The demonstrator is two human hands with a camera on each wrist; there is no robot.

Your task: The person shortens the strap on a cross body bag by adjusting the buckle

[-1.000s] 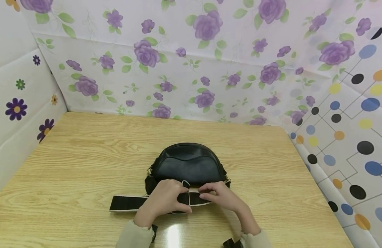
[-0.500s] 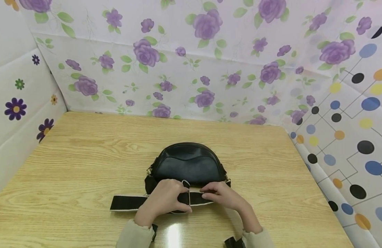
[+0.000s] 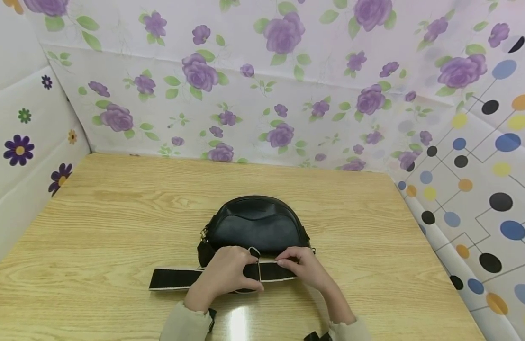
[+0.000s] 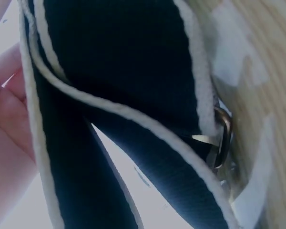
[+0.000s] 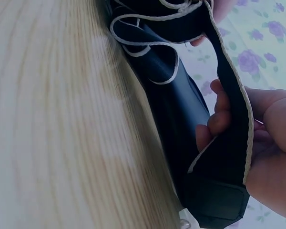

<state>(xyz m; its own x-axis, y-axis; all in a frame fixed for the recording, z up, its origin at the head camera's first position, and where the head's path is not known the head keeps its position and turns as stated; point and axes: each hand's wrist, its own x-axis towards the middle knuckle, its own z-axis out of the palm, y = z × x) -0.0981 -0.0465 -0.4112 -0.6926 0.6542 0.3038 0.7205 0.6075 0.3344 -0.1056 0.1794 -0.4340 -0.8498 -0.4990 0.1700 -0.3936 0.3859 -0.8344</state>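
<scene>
A black half-round handbag (image 3: 255, 227) lies on the table, its wide black strap (image 3: 175, 278) with white edging bunched along its front. My left hand (image 3: 228, 272) grips folded layers of that strap beside a metal slider buckle (image 3: 259, 272). To the buckle's right, my right hand (image 3: 307, 267) pinches the strap's upper edge between thumb and fingers. In the right wrist view the fingers (image 5: 219, 117) lie behind the strap, above its dark end tab (image 5: 217, 200). Strap layers fill the left wrist view, with a metal ring (image 4: 224, 138) at their edge and most of the left hand hidden.
A wood-grain table (image 3: 117, 213) spreads around the bag. Floral cloth (image 3: 245, 94) hangs behind it, and dotted cloth (image 3: 501, 203) stands along the right side. Black wrist bands (image 3: 317, 336) show near the sleeves.
My right thumb and fingers have come together on the strap's edge, and the strap's right part now lies flatter and wider to view. The left hand and the bag have stayed nearly still.
</scene>
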